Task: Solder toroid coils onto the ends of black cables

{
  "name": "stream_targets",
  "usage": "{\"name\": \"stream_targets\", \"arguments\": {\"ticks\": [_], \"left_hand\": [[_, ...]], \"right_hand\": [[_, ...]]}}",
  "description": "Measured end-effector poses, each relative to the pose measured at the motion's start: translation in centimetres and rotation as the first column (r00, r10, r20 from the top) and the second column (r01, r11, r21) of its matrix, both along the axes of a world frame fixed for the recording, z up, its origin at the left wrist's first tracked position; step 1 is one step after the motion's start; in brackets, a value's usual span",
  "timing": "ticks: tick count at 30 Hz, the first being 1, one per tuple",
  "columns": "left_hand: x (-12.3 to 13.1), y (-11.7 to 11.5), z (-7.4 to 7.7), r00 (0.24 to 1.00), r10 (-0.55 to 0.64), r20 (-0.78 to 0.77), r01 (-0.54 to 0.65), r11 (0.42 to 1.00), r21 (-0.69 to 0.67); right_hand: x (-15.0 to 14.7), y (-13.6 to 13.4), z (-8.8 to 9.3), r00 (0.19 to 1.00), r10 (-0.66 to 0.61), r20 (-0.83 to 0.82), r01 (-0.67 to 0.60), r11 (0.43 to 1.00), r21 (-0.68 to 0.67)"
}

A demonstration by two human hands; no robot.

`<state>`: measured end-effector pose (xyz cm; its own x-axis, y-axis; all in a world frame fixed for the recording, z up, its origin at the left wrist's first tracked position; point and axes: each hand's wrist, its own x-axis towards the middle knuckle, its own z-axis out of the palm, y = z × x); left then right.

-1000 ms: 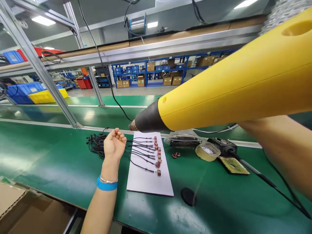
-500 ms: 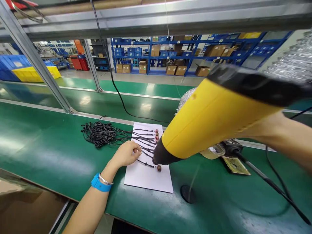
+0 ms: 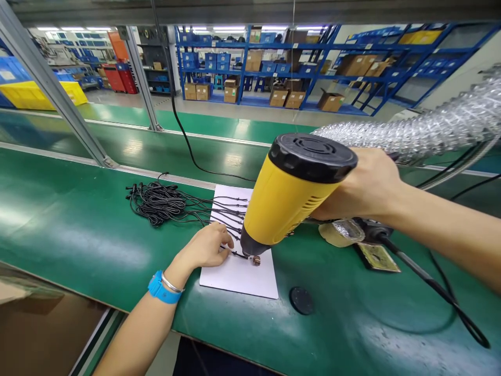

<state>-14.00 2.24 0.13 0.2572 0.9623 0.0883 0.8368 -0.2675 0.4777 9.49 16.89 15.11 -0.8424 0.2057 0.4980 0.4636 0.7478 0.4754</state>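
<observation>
My right hand (image 3: 364, 183) is wrapped round the handle of a yellow heat gun (image 3: 289, 193) with a black end cap. Its dark nozzle points down at a white board (image 3: 235, 279), close above the end of a black cable (image 3: 239, 255). Beside that end sits a small copper-wound coil (image 3: 256, 260). With curled fingers, my left hand (image 3: 211, 245) rests on the board, thumb and fingers closed about the same cable. More cable ends lie side by side on the board, running from a tangled black cable bundle (image 3: 158, 203). The gun hides the coils farther back.
A silver flexible duct (image 3: 422, 130) arches in from the right. Near it are a foil-lined opening (image 3: 344, 232) and a yellowish square pad (image 3: 378, 257). A round black cap (image 3: 301, 300) is set in the green bench (image 3: 332, 334). A metal post (image 3: 66, 94) rises at left.
The heat gun has tilted more upright, and its nozzle has come over the nearest cable end. My left hand has shifted slightly right along the cable. The view has tipped upward.
</observation>
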Motion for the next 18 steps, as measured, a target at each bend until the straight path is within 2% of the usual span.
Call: {"name": "stream_targets", "arguments": {"ticks": [3, 11, 18], "left_hand": [[0.25, 0.06, -0.14, 1.0, -0.009, -0.018, 0.009, 1.0, -0.007], [0.61, 0.03, -0.21, 0.999, -0.019, -0.031, 0.019, 1.0, -0.004], [0.63, 0.14, -0.39, 0.999, -0.002, -0.032, 0.003, 1.0, 0.006]], "right_hand": [[-0.19, 0.04, -0.13, 0.998, 0.055, 0.009, -0.056, 0.995, 0.083], [-0.35, 0.02, -0.16, 0.997, 0.062, 0.039, -0.066, 0.99, 0.125], [-1.01, -0.2, 0.06, 0.995, -0.041, 0.089, 0.036, 0.997, 0.062]]}}
